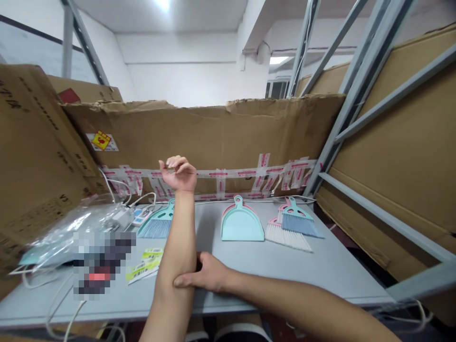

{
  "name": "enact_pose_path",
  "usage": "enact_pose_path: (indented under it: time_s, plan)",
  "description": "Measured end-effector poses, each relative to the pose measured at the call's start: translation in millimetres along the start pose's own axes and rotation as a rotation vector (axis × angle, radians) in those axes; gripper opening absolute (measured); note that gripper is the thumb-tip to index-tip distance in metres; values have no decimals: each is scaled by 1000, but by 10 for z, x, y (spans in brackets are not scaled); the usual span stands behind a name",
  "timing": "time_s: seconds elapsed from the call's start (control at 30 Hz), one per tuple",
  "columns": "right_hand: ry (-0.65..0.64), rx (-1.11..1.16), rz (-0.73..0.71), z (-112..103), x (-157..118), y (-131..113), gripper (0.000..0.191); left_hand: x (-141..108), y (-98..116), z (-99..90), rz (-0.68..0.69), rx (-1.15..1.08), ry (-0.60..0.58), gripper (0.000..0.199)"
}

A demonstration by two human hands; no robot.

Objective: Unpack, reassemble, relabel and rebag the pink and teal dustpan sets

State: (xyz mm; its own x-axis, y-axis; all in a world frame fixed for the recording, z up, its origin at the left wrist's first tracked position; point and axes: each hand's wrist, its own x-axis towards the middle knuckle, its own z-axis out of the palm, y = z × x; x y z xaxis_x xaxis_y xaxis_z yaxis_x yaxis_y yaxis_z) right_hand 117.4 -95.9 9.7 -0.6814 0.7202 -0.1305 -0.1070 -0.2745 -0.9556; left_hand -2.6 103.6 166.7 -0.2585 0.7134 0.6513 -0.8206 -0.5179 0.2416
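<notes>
My left hand (180, 174) is raised above the table with its palm turned up, fingers loosely bent and apart, holding nothing. My right hand (208, 273) is closed around my left forearm (177, 247), thumb across its upper side. Behind that forearm a teal dustpan with a blue-bristled brush (159, 222) is partly hidden. To the right of the forearm lies a light teal dustpan (242, 226) over a pink one. Farther right, several small brushes overlap, among them a teal one with blue bristles (299, 222) and a pink one with white bristles (287, 237).
Yellow-green labels (146, 265) lie left of my forearm on the grey table (285, 280). Clear plastic bags (78, 223), white cables and a blurred-out object (101, 266) are farther left. A taped cardboard wall (213, 137) closes the back; metal shelf posts (342, 123) stand at the right.
</notes>
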Motion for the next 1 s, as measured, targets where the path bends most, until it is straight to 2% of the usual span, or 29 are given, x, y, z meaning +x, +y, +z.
enact_pose_path:
  time_s: [0.1, 0.17, 0.23, 0.27, 0.3, 0.37, 0.4, 0.43, 0.47, 0.5, 0.57, 0.63, 0.67, 0.73, 0.83, 0.93, 1.0]
  plan:
    - [-59, -39, 134, -25, 158, 4, 77, 15, 129, -70, -87, 11, -15, 54]
    - [-146, -73, 168, -165, 236, -80, 76, -6, 161, -118, -235, 57, -43, 60]
    - [-211, -190, 97, -418, 275, -254, 70, -64, 144, -169, -448, 155, -96, 66]
    - [-200, -294, 35, -583, 280, -365, 66, -109, 119, -196, -554, 223, -136, 68]
    - [-138, -427, -58, -766, 277, -479, 61, -168, 85, -224, -633, 300, -181, 69]
    - [77, -775, -348, -1162, 253, -678, 47, -326, 2, -289, -670, 490, -272, 68]
    - [215, -954, -501, -1362, 232, -745, 42, -424, -42, -328, -597, 615, -299, 68]
    - [355, -1091, -615, -1554, 204, -784, 37, -531, -82, -371, -451, 765, -306, 68]
    - [489, -1187, -690, -1733, 171, -796, 35, -642, -117, -419, -326, 955, -370, 67]
    - [613, -1255, -734, -1895, 131, -786, 34, -752, -145, -470, -249, 1151, -484, 64]
    - [712, -1407, -726, -2155, 41, -727, 34, -944, -175, -571, -166, 1487, -776, 57]
    - [758, -1545, -669, -2328, -46, -666, 35, -1072, -173, -648, -152, 1738, -1068, 46]
    - [787, -1601, -634, -2386, -82, -646, 35, -1108, -163, -670, -161, 1834, -1182, 42]
    - [859, -1683, -557, -2455, -130, -625, 38, -1127, -131, -675, -196, 1982, -1328, 37]
    - [874, -1754, -424, -2483, -139, -609, 43, -1081, -67, -610, -284, 2145, -1403, 40]
    - [791, -1746, -311, -2469, -99, -572, 49, -1023, -7, -553, -391, 2261, -1362, 45]
    - [756, -1696, -285, -2461, -68, -552, 54, -1000, 18, -563, -436, 2291, -1337, 47]
